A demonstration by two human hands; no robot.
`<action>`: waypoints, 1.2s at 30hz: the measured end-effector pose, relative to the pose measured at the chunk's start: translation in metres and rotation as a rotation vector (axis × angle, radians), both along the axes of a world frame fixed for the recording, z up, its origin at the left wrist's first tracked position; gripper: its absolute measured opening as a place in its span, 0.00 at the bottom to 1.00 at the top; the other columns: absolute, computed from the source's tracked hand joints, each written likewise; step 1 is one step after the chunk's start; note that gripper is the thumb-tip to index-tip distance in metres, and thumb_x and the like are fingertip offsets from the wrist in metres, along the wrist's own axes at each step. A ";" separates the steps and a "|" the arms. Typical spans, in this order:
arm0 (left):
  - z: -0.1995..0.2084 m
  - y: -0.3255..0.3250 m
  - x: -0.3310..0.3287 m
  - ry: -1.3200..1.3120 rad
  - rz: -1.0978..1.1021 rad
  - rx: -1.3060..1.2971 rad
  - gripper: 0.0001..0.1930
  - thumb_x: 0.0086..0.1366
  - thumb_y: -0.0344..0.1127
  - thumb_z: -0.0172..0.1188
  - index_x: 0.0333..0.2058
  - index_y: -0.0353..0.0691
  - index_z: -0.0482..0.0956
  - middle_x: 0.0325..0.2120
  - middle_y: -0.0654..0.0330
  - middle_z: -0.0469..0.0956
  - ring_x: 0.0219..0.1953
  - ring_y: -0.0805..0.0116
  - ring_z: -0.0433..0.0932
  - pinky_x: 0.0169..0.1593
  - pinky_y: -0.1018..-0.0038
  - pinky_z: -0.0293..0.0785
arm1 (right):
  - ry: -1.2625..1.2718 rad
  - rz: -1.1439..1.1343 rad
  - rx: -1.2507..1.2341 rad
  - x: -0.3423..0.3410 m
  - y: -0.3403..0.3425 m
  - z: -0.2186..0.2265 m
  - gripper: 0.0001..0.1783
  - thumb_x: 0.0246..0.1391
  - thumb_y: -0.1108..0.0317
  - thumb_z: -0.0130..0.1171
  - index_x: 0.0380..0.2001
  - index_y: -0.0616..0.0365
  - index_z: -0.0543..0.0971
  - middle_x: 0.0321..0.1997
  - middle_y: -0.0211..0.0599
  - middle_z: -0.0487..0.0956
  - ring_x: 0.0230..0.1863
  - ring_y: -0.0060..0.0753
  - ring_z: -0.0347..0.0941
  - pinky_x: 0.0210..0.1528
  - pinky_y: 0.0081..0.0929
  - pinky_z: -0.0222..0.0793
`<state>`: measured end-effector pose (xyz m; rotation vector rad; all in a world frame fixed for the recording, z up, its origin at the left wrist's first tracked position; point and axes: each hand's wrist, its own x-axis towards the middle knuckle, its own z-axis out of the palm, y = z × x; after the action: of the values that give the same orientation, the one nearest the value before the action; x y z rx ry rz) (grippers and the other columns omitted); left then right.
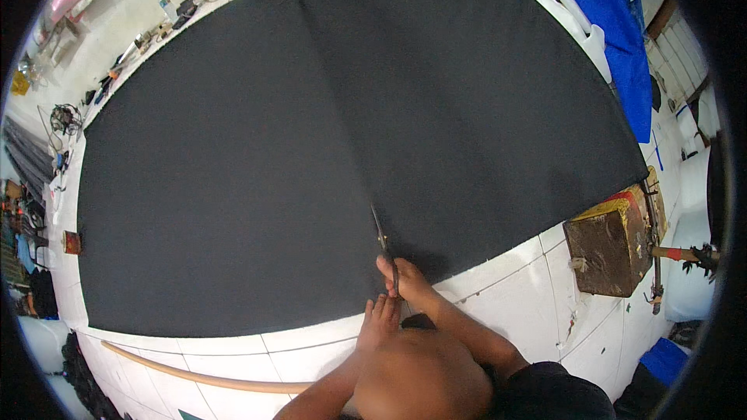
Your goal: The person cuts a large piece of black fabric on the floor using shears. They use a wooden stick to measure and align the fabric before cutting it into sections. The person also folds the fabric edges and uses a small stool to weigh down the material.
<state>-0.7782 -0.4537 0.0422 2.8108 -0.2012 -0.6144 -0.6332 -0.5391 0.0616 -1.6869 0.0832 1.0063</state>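
A large black cloth (233, 148) lies spread over the white tiled floor, with a soft crease running from its far edge down toward my hands. At its near edge my right hand (405, 280) is closed around the dark handles of a pair of scissors (381, 239). The blades point away from me over the cloth, in line with the crease, and look nearly closed. Just left of and below it, my left hand (379, 323) rests at the cloth's near edge with its fingers stretched out flat, close to the scissor handles.
A worn brown box-shaped block (607, 253) stands at the cloth's right corner. Blue fabric (603, 23) and white fabric (552, 12) lie at the far right. A curved wooden stick (194, 377) is at the near left. A bottle (166, 6) and small items line the far-left edge.
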 end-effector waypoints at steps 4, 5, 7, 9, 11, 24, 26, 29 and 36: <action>0.002 -0.003 0.001 -0.028 0.015 -0.017 0.36 0.67 0.48 0.49 0.68 0.32 0.57 0.66 0.47 0.58 0.69 0.48 0.56 0.69 0.46 0.51 | -0.038 -0.025 0.016 0.000 0.003 -0.004 0.36 0.58 0.29 0.52 0.24 0.55 0.71 0.20 0.31 0.71 0.21 0.28 0.69 0.27 0.29 0.66; 0.000 -0.003 -0.001 -0.043 0.019 -0.013 0.36 0.68 0.48 0.49 0.67 0.32 0.57 0.66 0.47 0.58 0.69 0.48 0.56 0.69 0.46 0.51 | -0.034 -0.016 0.016 0.002 0.006 -0.001 0.34 0.59 0.31 0.52 0.24 0.55 0.71 0.20 0.30 0.71 0.21 0.26 0.69 0.26 0.28 0.65; -0.004 -0.003 -0.003 -0.076 0.021 -0.006 0.35 0.68 0.48 0.49 0.67 0.32 0.57 0.66 0.47 0.59 0.69 0.49 0.57 0.69 0.46 0.52 | -0.029 -0.004 0.015 0.011 0.012 0.006 0.31 0.61 0.35 0.52 0.24 0.55 0.71 0.20 0.29 0.71 0.20 0.23 0.68 0.24 0.26 0.63; -0.007 -0.005 -0.004 -0.083 0.019 0.011 0.35 0.67 0.48 0.49 0.67 0.32 0.58 0.65 0.48 0.59 0.69 0.49 0.57 0.69 0.46 0.52 | -0.054 -0.062 -0.011 0.013 0.019 -0.002 0.32 0.61 0.35 0.53 0.23 0.55 0.71 0.18 0.29 0.70 0.20 0.23 0.68 0.23 0.26 0.64; -0.006 -0.004 -0.001 -0.071 0.023 0.026 0.35 0.67 0.49 0.49 0.67 0.32 0.58 0.65 0.48 0.60 0.69 0.49 0.57 0.69 0.46 0.52 | -0.082 -0.075 -0.038 0.016 0.023 0.000 0.31 0.61 0.36 0.54 0.22 0.54 0.71 0.17 0.29 0.70 0.19 0.22 0.68 0.22 0.26 0.64; -0.011 -0.004 -0.005 -0.083 -0.009 0.065 0.35 0.68 0.49 0.48 0.67 0.33 0.58 0.65 0.49 0.61 0.68 0.49 0.59 0.68 0.45 0.53 | -0.138 -0.083 -0.049 0.015 0.023 -0.009 0.29 0.59 0.39 0.59 0.23 0.55 0.72 0.17 0.27 0.70 0.17 0.21 0.67 0.20 0.23 0.63; -0.008 -0.006 -0.003 -0.077 -0.008 0.054 0.35 0.68 0.49 0.48 0.67 0.33 0.59 0.65 0.49 0.61 0.68 0.49 0.60 0.68 0.45 0.54 | -0.140 -0.104 -0.030 0.028 0.029 -0.010 0.28 0.60 0.39 0.59 0.22 0.53 0.71 0.16 0.26 0.70 0.16 0.19 0.66 0.20 0.22 0.63; 0.008 -0.005 0.003 -0.042 0.005 0.036 0.34 0.68 0.48 0.47 0.67 0.33 0.59 0.64 0.49 0.62 0.68 0.50 0.60 0.68 0.45 0.55 | -0.126 -0.114 -0.010 0.055 0.045 -0.009 0.28 0.59 0.38 0.59 0.22 0.52 0.71 0.16 0.26 0.70 0.16 0.19 0.66 0.20 0.21 0.63; -0.004 -0.004 0.004 -0.095 -0.002 0.049 0.36 0.65 0.48 0.53 0.68 0.36 0.57 0.61 0.52 0.65 0.65 0.53 0.63 0.67 0.46 0.58 | -0.230 -0.150 0.008 0.050 0.044 -0.028 0.30 0.58 0.38 0.61 0.19 0.55 0.71 0.15 0.28 0.70 0.14 0.23 0.67 0.17 0.24 0.63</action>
<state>-0.7745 -0.4578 0.0377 2.8899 -0.2098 -0.4929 -0.5828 -0.4954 0.0335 -1.7502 0.0539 0.6961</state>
